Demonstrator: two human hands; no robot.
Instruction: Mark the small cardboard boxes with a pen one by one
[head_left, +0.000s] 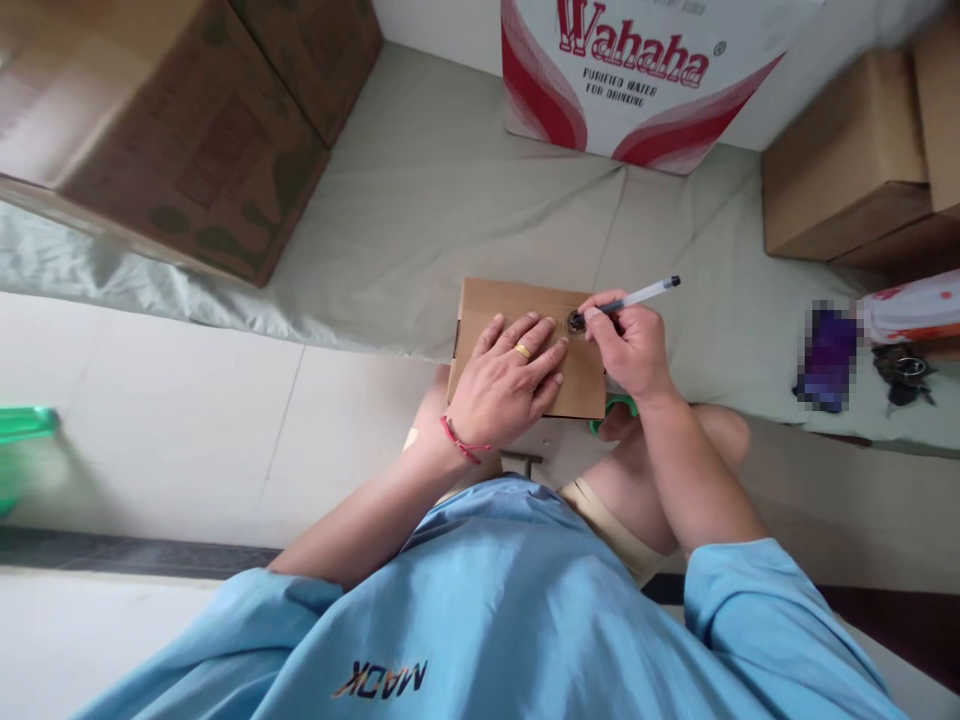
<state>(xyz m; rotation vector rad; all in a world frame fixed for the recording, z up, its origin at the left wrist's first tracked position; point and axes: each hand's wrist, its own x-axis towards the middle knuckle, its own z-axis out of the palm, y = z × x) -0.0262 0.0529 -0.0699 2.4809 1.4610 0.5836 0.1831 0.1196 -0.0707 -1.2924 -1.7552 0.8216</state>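
Observation:
A small flat brown cardboard box (495,305) lies at the near edge of a grey-green sheet. My left hand (506,380) rests flat on its top with fingers spread, a gold ring on one finger and a red cord at the wrist. My right hand (630,345) is closed around a pen (643,294) with a white barrel and dark cap end. The pen's tip touches a small dark round mark (576,322) on the box's top right area.
A large brown carton (172,130) sits at the left, a red-and-white Wahaha water carton (637,70) at the back, plain brown boxes (847,160) at the right. A purple blurred object (827,358), keys (906,370) and a plastic bag (911,310) lie at the right. Something green (22,425) shows at the left edge.

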